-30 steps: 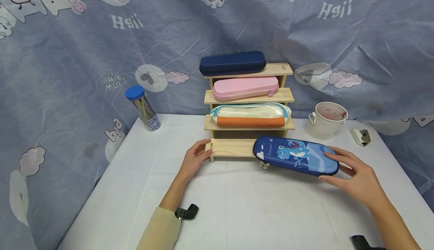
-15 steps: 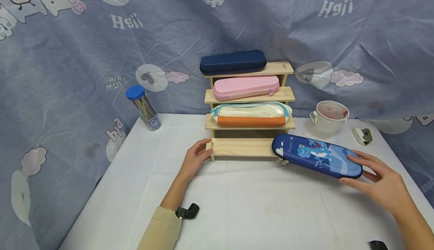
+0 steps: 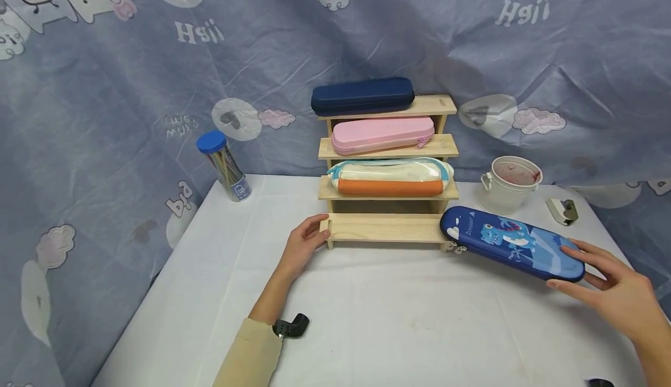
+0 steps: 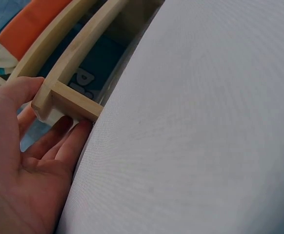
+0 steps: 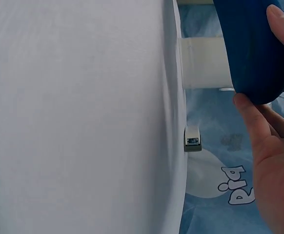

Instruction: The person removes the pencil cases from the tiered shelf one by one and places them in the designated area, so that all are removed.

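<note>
A blue dinosaur pencil case hangs tilted just right of the wooden stepped rack, its left tip near the rack's lowest step. My right hand grips its right end, thumb underneath and fingers over the top. The right wrist view shows the same case pinched by that hand. My left hand holds the left end of the rack's lowest step. In the left wrist view that hand has its thumb on top and fingers under the rack's corner.
The rack's upper steps carry a navy case, a pink case and a clear-and-orange pouch. A blue-lidded tube of sticks stands at the left. A white cup and a small stapler sit at the right, near the table edge.
My right hand has carried the dinosaur case to the right, off the front of the lowest step. The left hand has stayed on the rack.
</note>
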Demonstrator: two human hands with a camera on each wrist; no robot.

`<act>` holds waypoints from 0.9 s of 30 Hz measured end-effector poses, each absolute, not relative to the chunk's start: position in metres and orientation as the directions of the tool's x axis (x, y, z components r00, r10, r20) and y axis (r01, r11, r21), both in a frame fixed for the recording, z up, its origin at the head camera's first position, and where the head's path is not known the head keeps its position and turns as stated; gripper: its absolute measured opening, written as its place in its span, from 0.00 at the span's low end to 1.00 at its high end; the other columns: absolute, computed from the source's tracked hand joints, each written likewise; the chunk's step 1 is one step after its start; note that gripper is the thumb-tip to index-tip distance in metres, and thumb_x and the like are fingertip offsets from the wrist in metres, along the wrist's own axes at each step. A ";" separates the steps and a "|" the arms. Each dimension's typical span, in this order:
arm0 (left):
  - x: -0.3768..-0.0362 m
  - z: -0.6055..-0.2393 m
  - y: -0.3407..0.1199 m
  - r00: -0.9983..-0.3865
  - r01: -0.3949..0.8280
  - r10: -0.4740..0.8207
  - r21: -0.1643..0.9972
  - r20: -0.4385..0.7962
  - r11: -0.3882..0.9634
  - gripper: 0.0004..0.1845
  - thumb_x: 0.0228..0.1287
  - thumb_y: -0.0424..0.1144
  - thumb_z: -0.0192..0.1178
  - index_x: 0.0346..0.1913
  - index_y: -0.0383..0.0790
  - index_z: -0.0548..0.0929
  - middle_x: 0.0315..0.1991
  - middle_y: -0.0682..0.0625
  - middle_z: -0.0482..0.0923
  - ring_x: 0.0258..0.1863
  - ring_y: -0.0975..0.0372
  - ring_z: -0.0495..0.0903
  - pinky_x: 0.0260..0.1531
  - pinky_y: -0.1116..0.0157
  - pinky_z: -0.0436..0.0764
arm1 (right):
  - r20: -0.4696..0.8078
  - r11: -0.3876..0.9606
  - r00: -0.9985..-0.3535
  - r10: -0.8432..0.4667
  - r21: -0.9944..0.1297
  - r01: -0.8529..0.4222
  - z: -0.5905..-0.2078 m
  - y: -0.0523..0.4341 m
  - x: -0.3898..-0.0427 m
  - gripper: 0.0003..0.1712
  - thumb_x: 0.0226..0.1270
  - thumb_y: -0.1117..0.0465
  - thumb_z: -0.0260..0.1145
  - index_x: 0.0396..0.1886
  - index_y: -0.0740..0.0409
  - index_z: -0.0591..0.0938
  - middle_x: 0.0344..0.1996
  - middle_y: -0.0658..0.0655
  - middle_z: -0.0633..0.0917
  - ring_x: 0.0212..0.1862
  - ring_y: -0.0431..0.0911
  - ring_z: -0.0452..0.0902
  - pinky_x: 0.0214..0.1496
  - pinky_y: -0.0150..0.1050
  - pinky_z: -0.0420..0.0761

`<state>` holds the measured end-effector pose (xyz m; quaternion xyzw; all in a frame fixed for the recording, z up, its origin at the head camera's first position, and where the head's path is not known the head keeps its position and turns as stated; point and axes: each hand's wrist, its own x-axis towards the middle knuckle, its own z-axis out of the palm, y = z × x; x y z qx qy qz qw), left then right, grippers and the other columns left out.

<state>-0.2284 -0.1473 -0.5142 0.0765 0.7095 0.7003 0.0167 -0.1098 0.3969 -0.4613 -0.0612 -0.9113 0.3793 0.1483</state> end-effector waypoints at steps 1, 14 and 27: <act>-0.229 -0.514 -0.147 -0.987 0.087 0.133 0.996 0.085 0.006 0.23 0.60 0.46 0.68 0.59 0.52 0.79 0.56 0.46 0.75 0.55 0.58 0.77 0.48 0.61 0.80 | 0.227 0.700 -0.947 0.226 -0.714 -0.004 -0.462 0.398 -0.109 0.45 0.49 0.55 0.79 0.68 0.57 0.71 0.71 0.46 0.60 0.65 0.28 0.56 0.49 0.11 0.61; -0.228 -0.512 -0.148 -0.986 0.108 0.129 0.994 0.106 0.015 0.24 0.61 0.44 0.67 0.60 0.48 0.78 0.58 0.43 0.75 0.56 0.55 0.77 0.47 0.61 0.81 | 0.185 0.713 -0.942 0.280 -0.697 0.076 -0.470 0.414 -0.108 0.46 0.55 0.54 0.76 0.70 0.63 0.66 0.74 0.57 0.53 0.74 0.52 0.42 0.49 0.08 0.52; -0.228 -0.513 -0.147 -0.988 0.096 0.126 0.995 0.094 0.012 0.23 0.61 0.44 0.67 0.59 0.49 0.78 0.57 0.44 0.75 0.55 0.56 0.77 0.47 0.61 0.81 | 0.152 0.758 -0.957 0.246 -0.645 0.092 -0.494 0.435 -0.125 0.50 0.54 0.49 0.76 0.72 0.61 0.63 0.75 0.61 0.48 0.73 0.60 0.42 0.67 0.28 0.55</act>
